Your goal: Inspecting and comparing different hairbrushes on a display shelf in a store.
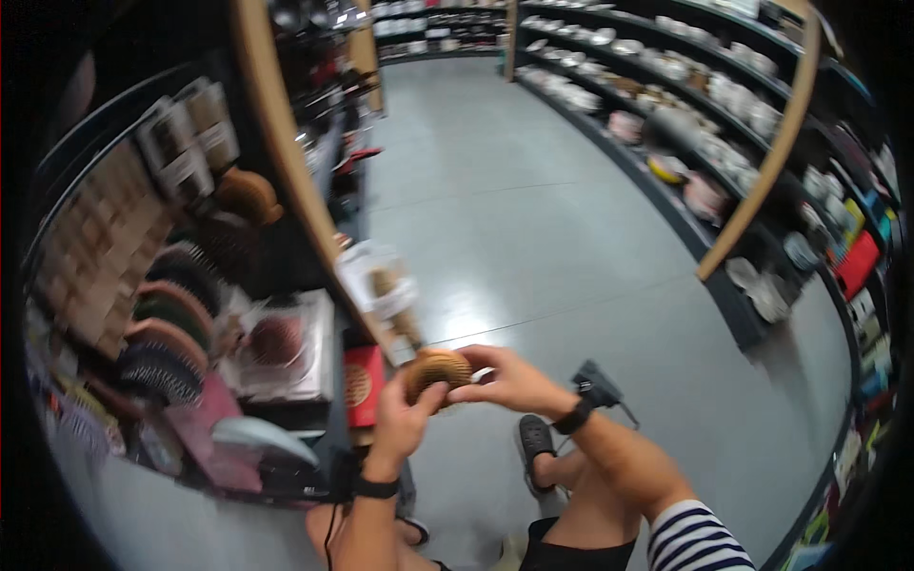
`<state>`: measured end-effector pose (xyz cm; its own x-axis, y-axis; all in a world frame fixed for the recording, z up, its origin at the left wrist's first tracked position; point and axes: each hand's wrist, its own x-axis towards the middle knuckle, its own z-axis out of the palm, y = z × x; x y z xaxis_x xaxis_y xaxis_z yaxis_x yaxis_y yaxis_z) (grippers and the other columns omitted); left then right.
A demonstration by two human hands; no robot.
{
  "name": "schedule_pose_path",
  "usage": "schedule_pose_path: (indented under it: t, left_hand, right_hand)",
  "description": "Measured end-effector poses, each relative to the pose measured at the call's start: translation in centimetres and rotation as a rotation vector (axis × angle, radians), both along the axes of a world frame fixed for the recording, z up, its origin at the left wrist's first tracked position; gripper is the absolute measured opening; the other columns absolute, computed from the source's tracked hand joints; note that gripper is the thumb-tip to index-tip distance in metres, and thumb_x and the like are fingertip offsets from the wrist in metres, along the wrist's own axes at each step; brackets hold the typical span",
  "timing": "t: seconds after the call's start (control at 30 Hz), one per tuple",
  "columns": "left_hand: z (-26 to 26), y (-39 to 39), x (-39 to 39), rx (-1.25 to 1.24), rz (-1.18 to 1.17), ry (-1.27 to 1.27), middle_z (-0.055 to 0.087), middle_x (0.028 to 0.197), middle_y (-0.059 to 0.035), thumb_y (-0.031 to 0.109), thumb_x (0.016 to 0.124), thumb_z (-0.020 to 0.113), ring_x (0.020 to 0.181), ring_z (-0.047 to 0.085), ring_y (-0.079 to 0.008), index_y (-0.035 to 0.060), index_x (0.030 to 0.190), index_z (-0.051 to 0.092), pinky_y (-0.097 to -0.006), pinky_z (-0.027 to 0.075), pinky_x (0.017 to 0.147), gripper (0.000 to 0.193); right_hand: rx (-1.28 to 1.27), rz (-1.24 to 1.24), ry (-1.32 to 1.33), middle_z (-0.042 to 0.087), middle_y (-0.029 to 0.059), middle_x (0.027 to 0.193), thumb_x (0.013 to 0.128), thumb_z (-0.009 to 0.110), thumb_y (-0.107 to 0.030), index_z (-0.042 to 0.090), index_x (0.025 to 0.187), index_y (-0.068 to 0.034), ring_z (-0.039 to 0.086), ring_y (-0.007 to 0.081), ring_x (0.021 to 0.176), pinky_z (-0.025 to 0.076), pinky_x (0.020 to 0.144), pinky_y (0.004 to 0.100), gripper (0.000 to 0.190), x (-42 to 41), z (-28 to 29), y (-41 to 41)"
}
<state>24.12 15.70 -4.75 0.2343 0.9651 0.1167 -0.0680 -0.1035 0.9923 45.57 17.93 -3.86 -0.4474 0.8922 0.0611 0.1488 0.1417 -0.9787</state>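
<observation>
Both hands hold a round, yellow-brown object (437, 372) with fine ridges or teeth, probably a wooden brush or comb, above the shelf's right end. My left hand (405, 412) grips it from the lower left, its thumb on the front. My right hand (496, 382) pinches its right edge between thumb and fingers. Just above and left of it is a clear package (378, 285) with a tan item inside; whether it touches the held object cannot be told. A black band circles each wrist.
On the left, a shelf holds several hairbrushes (161, 371), a boxed pink brush (277, 339) and a red box (363, 385). A wooden post (285, 157) rises beside it. Shelves of white dishes (671, 68) line the right. A dark device (598, 384) with a cable is near my right wrist.
</observation>
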Motion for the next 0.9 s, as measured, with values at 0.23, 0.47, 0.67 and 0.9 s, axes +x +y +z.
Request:
schedule_pose_path:
  t: [0.23,0.47,0.67,0.9]
  left_hand:
    - [-1.5,0.2,-0.4,0.088,0.082,0.135,0.074,0.103,-0.0163,0.019,0.093,0.073,0.093,0.072,-0.0208,-0.0047,0.120,0.062,-0.0323,0.056,0.082,0.037]
    - [-0.4,-0.1,-0.7,0.105,0.070,0.239,0.074,0.097,-0.0172,0.017,0.093,0.072,0.091,0.073,-0.0225,-0.0028,0.117,0.063,-0.0340,0.055,0.080,0.032]
    - [-0.8,-0.2,-0.5,0.000,-0.201,0.140,0.065,0.104,-0.0057,0.014,0.096,0.071,0.101,0.061,-0.0129,0.0011,0.121,0.057,-0.0302,0.050,0.091,0.032]
    - [0.5,-1.0,-0.1,-0.017,-0.367,0.163,0.065,0.118,-0.0106,0.009,0.092,0.071,0.112,0.062,-0.0175,0.0002,0.126,0.055,-0.0342,0.048,0.101,0.038]
  right_hand:
    - [0.056,0.001,-0.147,0.074,0.0108,0.091,0.083,0.085,-0.027,0.069,0.113,0.003,0.069,0.0131,0.083,0.057,0.077,0.0294,0.045,-0.9,0.1,0.3]
    - [-0.128,0.007,-0.261,0.074,0.0099,0.100,0.085,0.085,-0.020,0.066,0.115,0.002,0.071,0.0149,0.093,0.057,0.084,0.0307,0.041,-1.0,1.1,0.2]
    - [0.068,-0.061,0.209,0.065,0.0106,0.123,0.090,0.078,-0.021,0.059,0.131,0.001,0.062,0.0165,0.113,0.055,0.092,0.0339,0.049,0.0,2.2,0.9]
    - [0.013,-0.106,0.394,0.072,0.0060,0.105,0.095,0.072,-0.018,0.063,0.122,0.002,0.068,0.0140,0.095,0.056,0.087,0.0320,0.035,-0.9,2.9,-0.2]
